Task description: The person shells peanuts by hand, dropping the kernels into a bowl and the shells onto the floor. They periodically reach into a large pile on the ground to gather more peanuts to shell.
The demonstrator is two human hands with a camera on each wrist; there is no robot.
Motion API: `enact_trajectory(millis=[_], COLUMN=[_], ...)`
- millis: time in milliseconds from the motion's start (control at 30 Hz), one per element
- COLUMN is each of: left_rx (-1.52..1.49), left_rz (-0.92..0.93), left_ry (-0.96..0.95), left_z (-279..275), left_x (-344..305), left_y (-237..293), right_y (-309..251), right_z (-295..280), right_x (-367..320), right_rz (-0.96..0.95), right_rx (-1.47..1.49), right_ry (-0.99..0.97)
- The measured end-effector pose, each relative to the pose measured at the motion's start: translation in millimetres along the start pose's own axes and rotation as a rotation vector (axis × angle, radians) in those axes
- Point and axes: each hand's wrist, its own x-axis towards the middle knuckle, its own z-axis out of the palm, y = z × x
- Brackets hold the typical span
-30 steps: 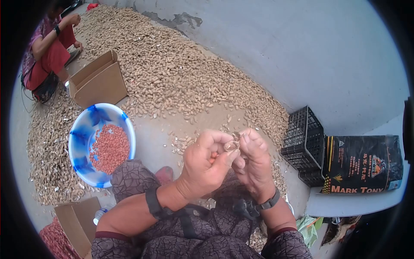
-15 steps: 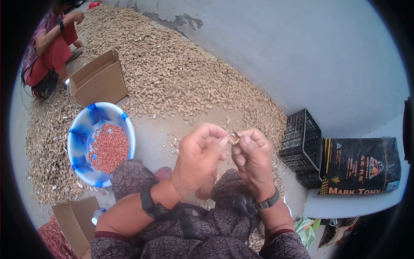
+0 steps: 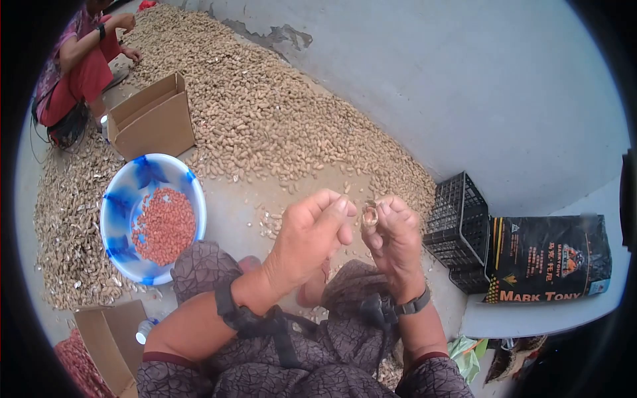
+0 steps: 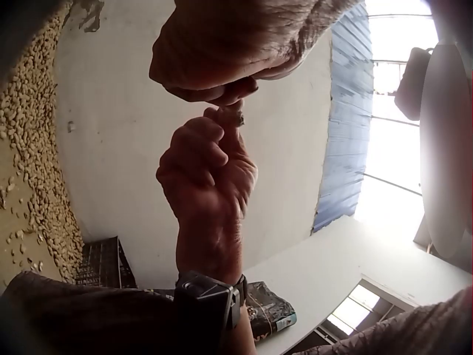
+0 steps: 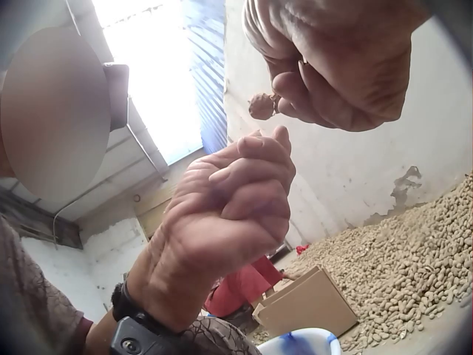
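Right grip (image 3: pixel 397 237) — pinching a peanut shell (image 3: pixel 370 215), left grip (image 3: pixel 306 233) — curled, contents hidden.

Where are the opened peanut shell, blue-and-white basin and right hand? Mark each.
Opened peanut shell (image 3: pixel 370 216): head view, on its open face.
Blue-and-white basin (image 3: pixel 120 207): head view, on its bare inner wall.
Right hand (image 3: pixel 397 247): head view, mid-hand.

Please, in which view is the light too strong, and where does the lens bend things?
Left wrist: bright opening glares white, left hand lies in shadow; right wrist: similar glare, upper left; head: softer light, black corners, pale ledge looks bowed.
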Motion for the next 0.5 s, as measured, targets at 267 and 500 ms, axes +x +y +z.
enact_trajectory(millis=[267,500], left_rx=[0.117,-0.073], left_rz=[0.011,-0.045], left_ry=[-0.034,-0.070], left_z=[11.9,10.6], left_x=[3.1,13.7], left_y=[-1.4,-13.1], right_y=[1.6,-3.0], right_z=[-4.0,-0.6], right_x=[-1.3,-4.0], right_rz=[-0.077,-0.187], right_rx=[-0.046,-0.181], right_ry=[-0.031,0.033])
